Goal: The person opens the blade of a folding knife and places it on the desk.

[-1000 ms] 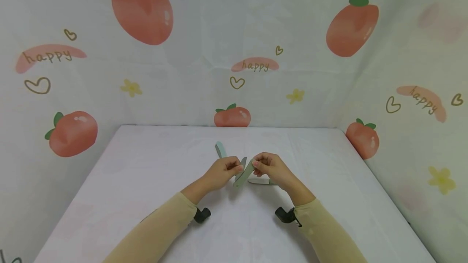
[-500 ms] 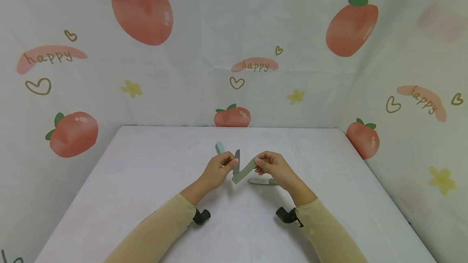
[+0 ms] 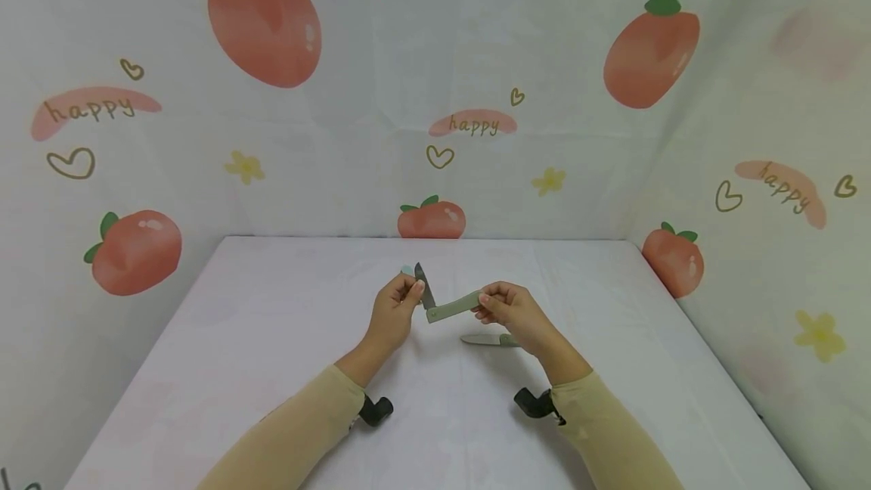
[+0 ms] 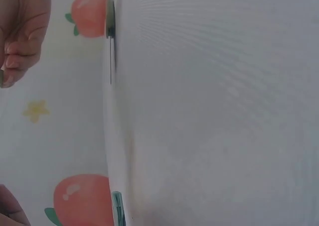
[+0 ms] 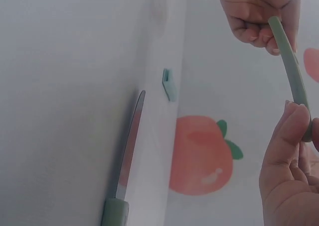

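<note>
A folding knife (image 3: 452,307) with a pale green handle is held up over the table, its grey blade swung out at an angle from the handle. My left hand (image 3: 395,312) pinches the blade between thumb and fingers. The far end of the handle is in the pinch of my right hand (image 3: 513,312). From the right wrist view, the green handle (image 5: 289,61) spans between both hands, with the blade hidden there. Below my right hand lies a small knife (image 3: 486,339) with a green handle, its blade pointing left.
A pale blue-green slotted piece (image 5: 170,84) lies on the table behind my left hand, mostly covered in the head view. The white tabletop (image 3: 272,369) ends at a cloth wall with printed fruit. Dark wrist cameras (image 3: 376,410) hang under both sleeves.
The blade has swung away from the handle, widening the angle between them. My left hand has moved up and left with the blade, and the handle has tilted flatter.
</note>
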`<state>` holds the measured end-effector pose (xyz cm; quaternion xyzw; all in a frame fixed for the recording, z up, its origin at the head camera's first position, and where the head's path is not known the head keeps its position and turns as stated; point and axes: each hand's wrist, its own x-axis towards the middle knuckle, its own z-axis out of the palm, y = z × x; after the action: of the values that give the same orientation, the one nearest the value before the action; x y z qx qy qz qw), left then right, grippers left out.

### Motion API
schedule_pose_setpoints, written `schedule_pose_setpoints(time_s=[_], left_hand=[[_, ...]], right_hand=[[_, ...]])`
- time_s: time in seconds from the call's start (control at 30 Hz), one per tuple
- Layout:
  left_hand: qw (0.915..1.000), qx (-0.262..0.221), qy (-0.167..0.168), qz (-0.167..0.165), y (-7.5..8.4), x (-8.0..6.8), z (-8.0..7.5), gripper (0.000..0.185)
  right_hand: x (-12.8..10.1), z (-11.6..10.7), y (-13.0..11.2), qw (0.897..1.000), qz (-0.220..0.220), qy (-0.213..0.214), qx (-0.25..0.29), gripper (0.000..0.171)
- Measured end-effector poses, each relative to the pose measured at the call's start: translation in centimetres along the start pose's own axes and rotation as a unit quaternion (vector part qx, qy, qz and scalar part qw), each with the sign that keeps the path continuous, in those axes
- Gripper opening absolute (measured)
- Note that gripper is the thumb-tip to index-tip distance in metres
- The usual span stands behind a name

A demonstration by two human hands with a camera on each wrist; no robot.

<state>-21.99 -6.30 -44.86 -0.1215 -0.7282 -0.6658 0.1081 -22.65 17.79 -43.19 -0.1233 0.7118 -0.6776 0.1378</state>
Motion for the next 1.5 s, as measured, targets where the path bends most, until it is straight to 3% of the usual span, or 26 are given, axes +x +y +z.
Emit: schedule_pose_setpoints(time_s=[0.2, 0.33, 0.5, 0.77, 1.0, 1.27, 1.5], left_hand=[[0.9993, 0.005, -0.028, -0.023, 2.7, -1.2, -0.4, 0.011], [0.9975, -0.003, -0.056, -0.043, 1.6, -1.0, -0.7, 0.01], [0.9931, 0.03, -0.092, -0.067, -0.1, -0.2, -1.1, 0.014], [0.9753, 0.075, -0.179, -0.105, 0.5, 0.2, -2.2, 0.015], [0.9638, 0.073, -0.233, -0.107, 0.7, 0.3, -3.0, 0.017], [0.9632, 0.048, -0.243, -0.103, 0.5, 0.5, -3.2, 0.015], [0.9725, 0.027, -0.217, -0.08, 0.5, 0.7, -3.1, 0.013]], right_hand=[[-0.1, -0.1, -0.3, 1.0, 0.003, 0.005, 0.01, 0.019], [-0.2, -0.2, -0.6, 1.0, 0.005, 0.004, 0.009, 0.019], [-0.1, -0.3, -0.9, 1.0, 0.009, -0.004, -0.012, 0.02], [-0.1, -0.9, -1.1, 0.997, 0.019, -0.057, -0.058, 0.019], [-0.2, -1.2, -1.4, 0.992, 0.034, -0.102, -0.072, 0.014], [-0.1, -1.2, -1.5, 0.99, 0.04, -0.114, -0.073, 0.017], [0.3, -1.4, -1.2, 0.994, 0.037, -0.089, -0.053, 0.013]])
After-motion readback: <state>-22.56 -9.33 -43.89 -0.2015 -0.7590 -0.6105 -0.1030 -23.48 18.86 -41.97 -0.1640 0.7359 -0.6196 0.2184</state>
